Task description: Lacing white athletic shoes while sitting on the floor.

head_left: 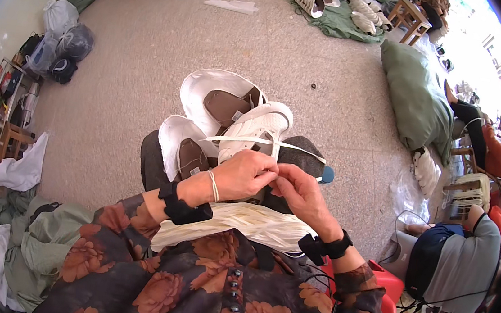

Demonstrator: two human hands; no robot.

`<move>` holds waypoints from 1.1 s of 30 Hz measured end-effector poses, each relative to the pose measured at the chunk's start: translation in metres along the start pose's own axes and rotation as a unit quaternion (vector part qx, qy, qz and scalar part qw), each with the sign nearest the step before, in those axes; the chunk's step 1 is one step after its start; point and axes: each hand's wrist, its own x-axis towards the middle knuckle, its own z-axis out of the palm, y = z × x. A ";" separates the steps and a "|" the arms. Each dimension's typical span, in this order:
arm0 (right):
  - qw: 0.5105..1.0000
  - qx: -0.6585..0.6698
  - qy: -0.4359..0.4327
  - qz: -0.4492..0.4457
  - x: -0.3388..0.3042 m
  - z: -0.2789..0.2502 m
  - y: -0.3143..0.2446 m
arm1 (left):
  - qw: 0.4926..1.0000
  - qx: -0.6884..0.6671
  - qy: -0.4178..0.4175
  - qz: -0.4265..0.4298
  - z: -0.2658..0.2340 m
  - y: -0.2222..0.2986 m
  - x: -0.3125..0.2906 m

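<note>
A white shoe sits over my knees, toe pointing away, with a flat white shoelace lying across its front and running down toward my fingers. My left hand and my right hand meet at the shoe's near end, fingertips pinched together on the lace; its end is hidden between them. Beside my right hand a rounded blue piece sticks out, its other end hidden. To the left are two more white shoes with brown inner soles, a farther one and a nearer one.
A bundle of white laces lies across my lap. A stuffed green sack stands on the floor to the right, near other seated people. Bags and a shelf line the left wall. Shoes lie on green cloth far ahead.
</note>
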 end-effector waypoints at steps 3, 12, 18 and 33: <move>0.995 -0.080 0.054 0.000 -0.006 -0.027 0.012 | 0.999 0.020 -0.013 -0.045 -0.017 -0.002 0.000; 0.840 -0.532 0.105 -0.024 -0.027 -0.082 0.048 | 0.993 -0.008 -0.019 -0.120 -0.032 -0.035 -0.027; 0.997 -0.047 0.042 -0.048 0.018 0.015 -0.003 | 1.000 0.013 -0.002 0.000 -0.016 -0.015 0.003; 0.968 -0.191 0.096 -0.130 0.024 0.017 0.002 | 0.997 0.058 0.043 0.023 -0.015 -0.021 0.009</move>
